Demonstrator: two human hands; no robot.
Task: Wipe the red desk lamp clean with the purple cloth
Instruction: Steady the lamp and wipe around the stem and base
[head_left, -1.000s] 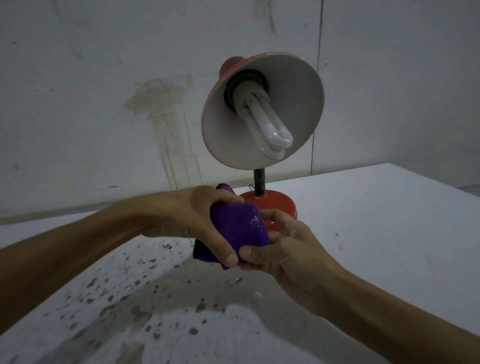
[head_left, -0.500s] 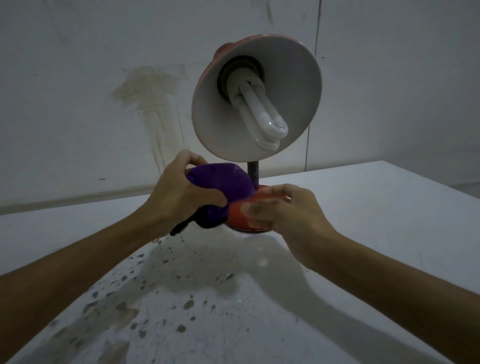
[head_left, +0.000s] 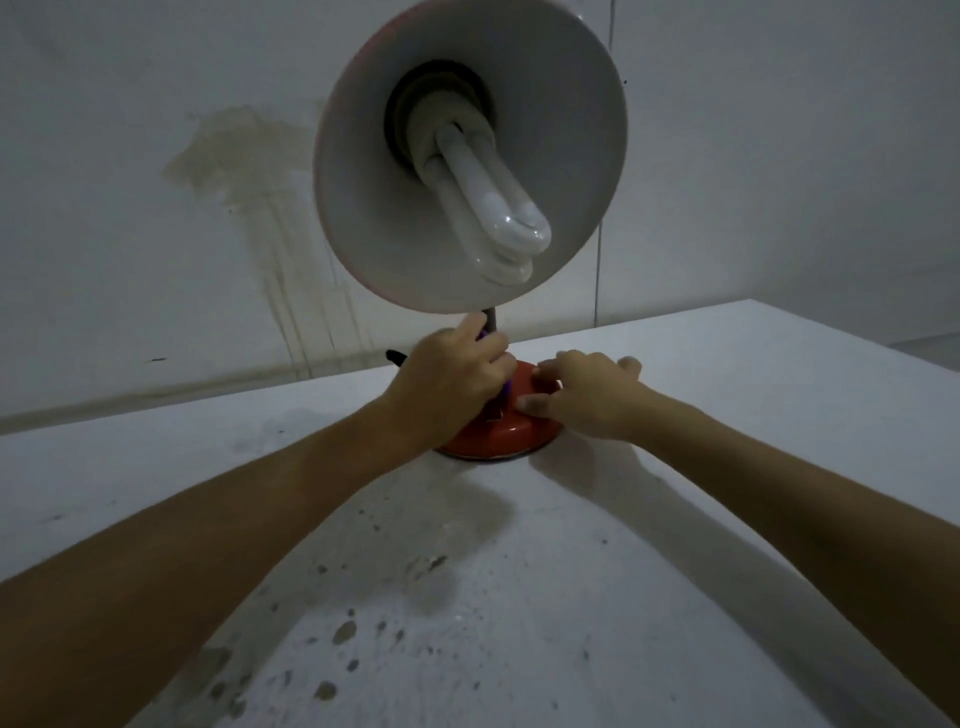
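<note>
The red desk lamp stands on the white table, its round red base (head_left: 506, 434) near the wall and its white-lined shade (head_left: 467, 150) tilted toward me with a coiled bulb inside. My left hand (head_left: 449, 387) is closed around the purple cloth (head_left: 503, 391), pressing it on the base by the dark stem; only slivers of cloth show between the fingers. My right hand (head_left: 582, 397) rests on the right side of the base, fingers spread and thumb against its rim, holding it steady.
The white table (head_left: 675, 519) has dark specks and stains in front of me. A stained wall (head_left: 223, 208) rises right behind the lamp. A dark cord end (head_left: 395, 356) pokes out behind my left hand.
Both hands moved away from me onto the lamp base. The cloth, clearly seen before, is now mostly hidden under my left hand. The lamp looms closer and higher in view.
</note>
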